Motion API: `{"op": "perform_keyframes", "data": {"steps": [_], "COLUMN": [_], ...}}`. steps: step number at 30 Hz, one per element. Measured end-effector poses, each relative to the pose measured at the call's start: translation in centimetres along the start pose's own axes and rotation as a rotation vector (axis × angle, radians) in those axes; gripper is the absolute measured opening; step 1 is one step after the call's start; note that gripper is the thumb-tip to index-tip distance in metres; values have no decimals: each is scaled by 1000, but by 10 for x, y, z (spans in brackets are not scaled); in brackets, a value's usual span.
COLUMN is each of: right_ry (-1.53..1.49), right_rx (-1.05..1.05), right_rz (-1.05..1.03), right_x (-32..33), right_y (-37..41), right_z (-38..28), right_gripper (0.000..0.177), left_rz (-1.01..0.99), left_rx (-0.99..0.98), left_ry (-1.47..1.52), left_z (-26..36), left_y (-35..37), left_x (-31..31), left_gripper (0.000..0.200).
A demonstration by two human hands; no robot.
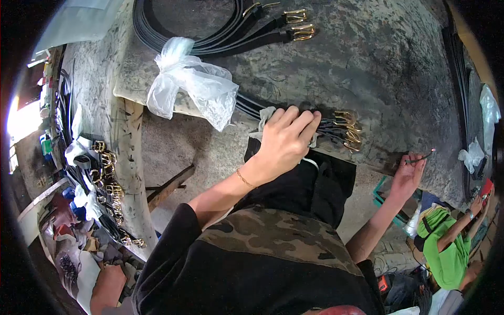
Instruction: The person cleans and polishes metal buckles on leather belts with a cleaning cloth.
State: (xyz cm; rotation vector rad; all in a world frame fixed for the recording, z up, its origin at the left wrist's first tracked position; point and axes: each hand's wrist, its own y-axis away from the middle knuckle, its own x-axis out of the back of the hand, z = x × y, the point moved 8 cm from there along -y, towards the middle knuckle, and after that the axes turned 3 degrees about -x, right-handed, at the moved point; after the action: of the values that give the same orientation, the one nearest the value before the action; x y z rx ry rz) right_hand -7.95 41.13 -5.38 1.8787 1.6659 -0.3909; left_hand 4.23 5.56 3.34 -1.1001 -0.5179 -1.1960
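Observation:
My left hand [290,134] is closed over a bundle of dark belts [250,106] at the table's front edge. A grey cloth [266,116] shows under its fingers. Just right of this hand, the gold buckles [348,128] of the bundle lie together on the tabletop. Farther right, at the edge, my right hand [409,176] pinches a thin dark stick-like thing [426,156] with a small pinkish tip; its kind I cannot make out. A knotted clear plastic bag [194,84] lies across the belts on the left.
Coiled black belts [220,46] with gold buckles lie at the back of the worn table [367,68]. More buckled belts [107,184] hang along the left side. Dark straps [462,94] lie far right. A person in a green shirt [446,247] works at the lower right.

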Motion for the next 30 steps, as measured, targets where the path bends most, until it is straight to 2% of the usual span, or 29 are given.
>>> {"op": "perform_keyframes", "data": {"steps": [3, 12, 18, 20, 21, 23, 28, 30], "right_ry": [-26, 17, 31, 30, 31, 28, -8, -32], "right_rx": [-22, -16, -17, -13, -10, -3, 28, 4], "right_rz": [-85, -101, -123, -110, -94, -109, -82, -145], "right_x": [-1, -7, -2, 2, 4, 7, 4, 4], "right_y": [-2, -2, -4, -4, -4, -6, -3, -5], "right_z": [0, 0, -1, 0, 0, 0, -1, 2], "right_gripper": [8, 11, 11, 11, 11, 11, 10, 11], "left_rz": [16, 17, -18, -116, -114, -286, -401, -427], "left_rx": [-2, -55, 12, 134, 132, 223, 233, 224], "left_ry": [12, 30, 67, 111, 108, 143, 137, 126], "left_z": [-1, -4, -5, -11, -10, -15, -19, -20], "left_y": [1, 4, -4, -10, -16, -24, -30, -30], "left_x": [1, 0, 1, -2, 1, -7, -13, -15], "left_gripper": [50, 54, 54, 56, 56, 58, 57, 56]}}
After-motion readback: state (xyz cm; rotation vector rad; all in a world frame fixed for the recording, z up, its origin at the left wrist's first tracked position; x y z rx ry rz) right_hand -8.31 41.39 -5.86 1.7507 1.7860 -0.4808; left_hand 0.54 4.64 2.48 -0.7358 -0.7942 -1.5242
